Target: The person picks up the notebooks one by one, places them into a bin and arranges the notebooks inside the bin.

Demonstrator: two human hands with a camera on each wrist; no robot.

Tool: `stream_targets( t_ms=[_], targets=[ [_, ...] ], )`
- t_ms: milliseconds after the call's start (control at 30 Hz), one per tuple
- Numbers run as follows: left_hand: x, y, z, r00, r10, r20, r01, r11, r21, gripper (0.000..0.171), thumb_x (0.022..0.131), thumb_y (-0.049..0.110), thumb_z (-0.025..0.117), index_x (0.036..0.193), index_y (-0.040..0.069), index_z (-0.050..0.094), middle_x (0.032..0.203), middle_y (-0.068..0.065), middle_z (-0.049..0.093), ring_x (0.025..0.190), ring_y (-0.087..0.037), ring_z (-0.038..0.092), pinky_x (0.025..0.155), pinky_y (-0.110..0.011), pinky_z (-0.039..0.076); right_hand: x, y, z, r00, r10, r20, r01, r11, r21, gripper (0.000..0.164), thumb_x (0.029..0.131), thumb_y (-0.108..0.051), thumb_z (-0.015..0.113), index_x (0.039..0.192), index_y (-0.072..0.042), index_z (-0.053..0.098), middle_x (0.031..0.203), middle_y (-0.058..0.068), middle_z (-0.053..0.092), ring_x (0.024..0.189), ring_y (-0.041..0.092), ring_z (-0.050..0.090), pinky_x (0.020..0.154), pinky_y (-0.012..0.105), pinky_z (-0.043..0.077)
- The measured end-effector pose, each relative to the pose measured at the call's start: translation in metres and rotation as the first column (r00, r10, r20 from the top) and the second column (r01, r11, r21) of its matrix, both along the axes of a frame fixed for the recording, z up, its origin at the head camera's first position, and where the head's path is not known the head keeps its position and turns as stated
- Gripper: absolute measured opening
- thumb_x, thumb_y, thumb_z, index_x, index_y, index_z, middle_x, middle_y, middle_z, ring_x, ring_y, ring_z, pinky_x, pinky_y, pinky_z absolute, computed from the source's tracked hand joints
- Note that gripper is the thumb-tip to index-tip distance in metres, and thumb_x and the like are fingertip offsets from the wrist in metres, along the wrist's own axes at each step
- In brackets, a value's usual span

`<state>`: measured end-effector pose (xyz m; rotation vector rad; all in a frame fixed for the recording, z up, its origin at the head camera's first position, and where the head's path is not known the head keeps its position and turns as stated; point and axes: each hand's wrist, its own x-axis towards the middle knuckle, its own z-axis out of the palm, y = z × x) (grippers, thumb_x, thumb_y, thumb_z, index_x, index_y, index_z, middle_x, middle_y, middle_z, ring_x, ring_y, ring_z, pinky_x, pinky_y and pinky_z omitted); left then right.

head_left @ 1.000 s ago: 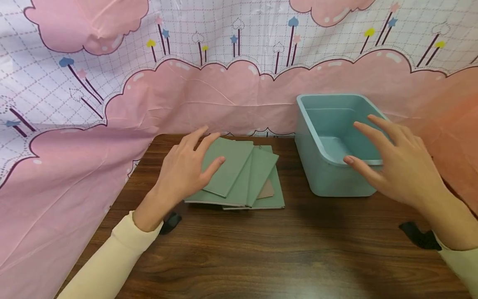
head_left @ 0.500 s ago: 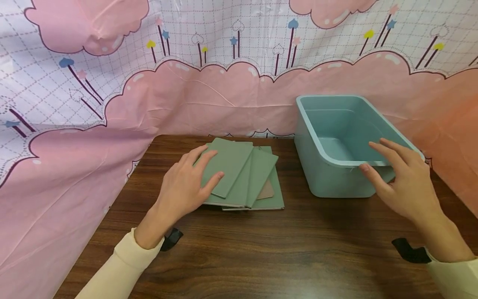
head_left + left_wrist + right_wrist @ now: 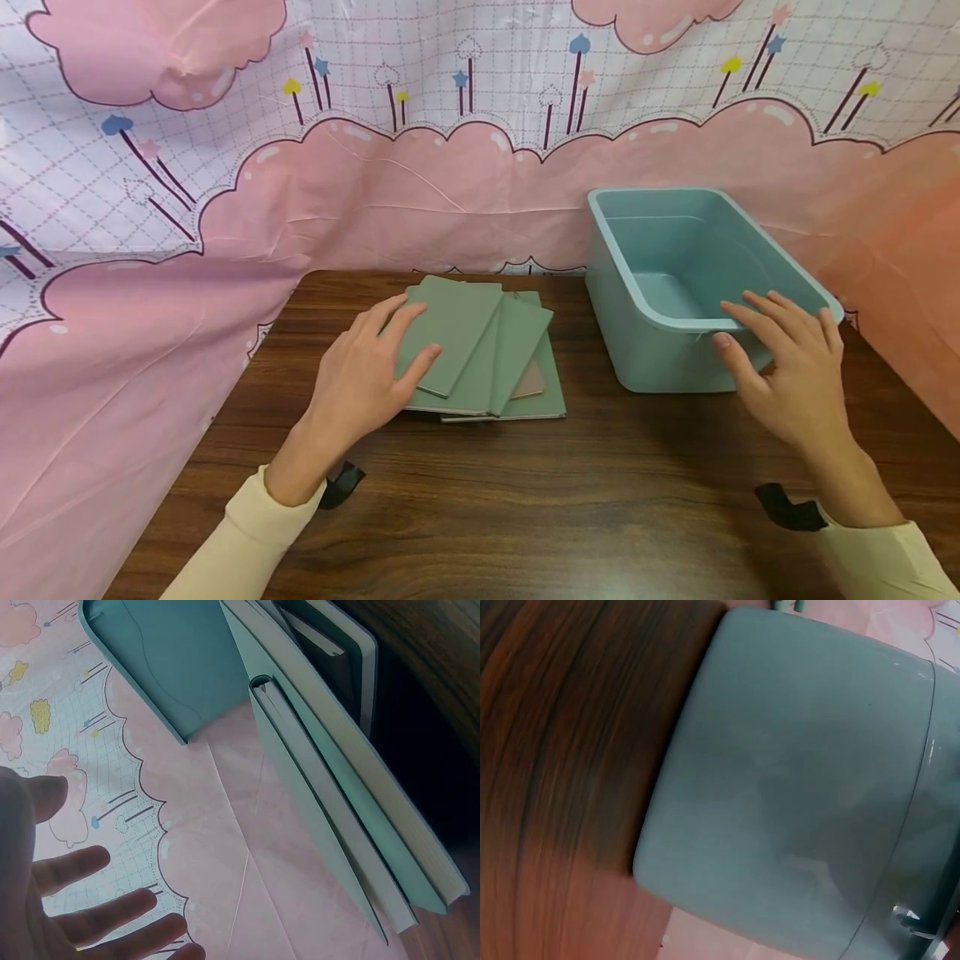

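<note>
Several green hardcover books (image 3: 457, 342) lie in a loosely fanned stack on the table, and a smaller tan-covered book (image 3: 531, 382) peeks out near the front right. My left hand (image 3: 360, 375), fingers spread and holding nothing, hovers over the stack's left side. The left wrist view shows the books' page edges (image 3: 352, 832) beside that hand (image 3: 112, 922). To the right stands a blue-grey plastic bin (image 3: 667, 360); its inside looks bare. My right hand (image 3: 791, 379) is in front of it, fingers spread and overlapping the front rim. The bin wall (image 3: 780, 780) fills most of the right wrist view.
The dark wood table (image 3: 525, 508) stretches in front of the books and bin. A pink and white patterned cloth (image 3: 420, 183) hangs behind and along the sides. Black straps (image 3: 341, 485) are on both wrists.
My right hand has come down and left from above the bin to its front rim. My left hand has sunk slightly beside the stack. Books and bin stay in place.
</note>
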<state>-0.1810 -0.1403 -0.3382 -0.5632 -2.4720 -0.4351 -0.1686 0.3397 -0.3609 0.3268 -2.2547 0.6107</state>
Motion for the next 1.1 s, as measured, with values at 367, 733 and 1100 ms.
stream_targets(
  t_ms=[367, 733, 1100],
  targets=[
    [-0.007, 0.005, -0.007, 0.999, -0.018, 0.031, 0.017, 0.999, 0.031, 0.054, 0.101, 0.047, 0.069, 0.145, 0.017, 0.06, 0.152, -0.015, 0.059, 0.13, -0.039, 0.064, 0.088, -0.06, 0.057, -0.004, -0.004, -0.006, 0.997, -0.004, -0.079, -0.005, 0.993, -0.121, 0.037, 0.099, -0.03, 0.075, 0.132, -0.013, 0.076, 0.147, 0.018, 0.065, 0.154, 0.031, 0.046, 0.131, 0.066, 0.01],
    [-0.017, 0.011, -0.018, 0.986, -0.015, 0.167, 0.016, 1.0, -0.003, 0.056, 0.103, 0.048, 0.067, 0.149, 0.018, 0.056, 0.153, -0.015, 0.055, 0.136, -0.039, 0.059, 0.093, -0.06, 0.054, -0.007, -0.011, -0.009, 0.991, -0.019, -0.131, -0.004, 0.985, -0.17, 0.033, 0.098, -0.028, 0.076, 0.126, -0.01, 0.079, 0.141, 0.02, 0.07, 0.148, 0.032, 0.052, 0.131, 0.066, 0.011],
    [-0.03, 0.025, -0.02, 0.971, -0.009, 0.24, 0.019, 0.999, -0.04, 0.056, 0.104, 0.049, 0.063, 0.152, 0.021, 0.053, 0.157, -0.014, 0.051, 0.142, -0.036, 0.054, 0.103, -0.059, 0.05, -0.008, -0.01, -0.013, 0.987, -0.019, -0.162, -0.008, 0.986, -0.166, 0.04, 0.101, -0.039, 0.071, 0.128, -0.01, 0.078, 0.142, 0.018, 0.069, 0.15, 0.023, 0.051, 0.132, 0.063, 0.01]
  ],
)
